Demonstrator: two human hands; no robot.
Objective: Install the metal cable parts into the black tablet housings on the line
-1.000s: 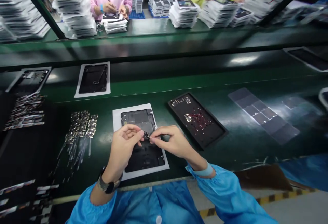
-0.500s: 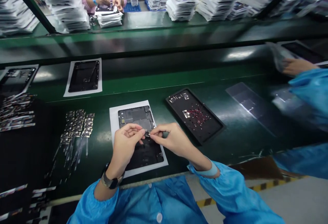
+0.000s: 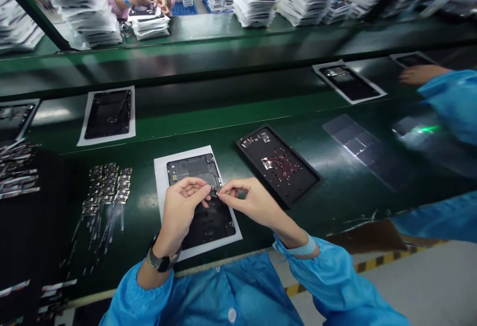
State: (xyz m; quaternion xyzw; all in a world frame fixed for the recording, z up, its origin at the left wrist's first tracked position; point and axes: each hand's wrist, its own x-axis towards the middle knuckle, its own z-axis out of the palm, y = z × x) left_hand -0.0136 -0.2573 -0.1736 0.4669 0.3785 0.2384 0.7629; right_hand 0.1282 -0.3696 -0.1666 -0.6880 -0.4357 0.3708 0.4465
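A small circuit board is held above a black tablet back housing, which lies on a white sheet. My left hand pinches the board's left end between thumb and fingers. At its right end, my right hand has thumb and forefinger pressed together; whether a smaller part sits between those fingertips is too small to tell. Right of the housing, a black tray carries red-wired small parts and a few little boards.
Several small boards with ribbon cables lie to the left. Another housing rests on the belt behind, and one more at the back right. A clear plastic sheet lies right, near a co-worker's hand.
My hands keep their pinch on the board, almost unmoved. The co-worker's hand at right has shifted farther back, and a housing on white paper now shows left of it. The view has shifted slightly.
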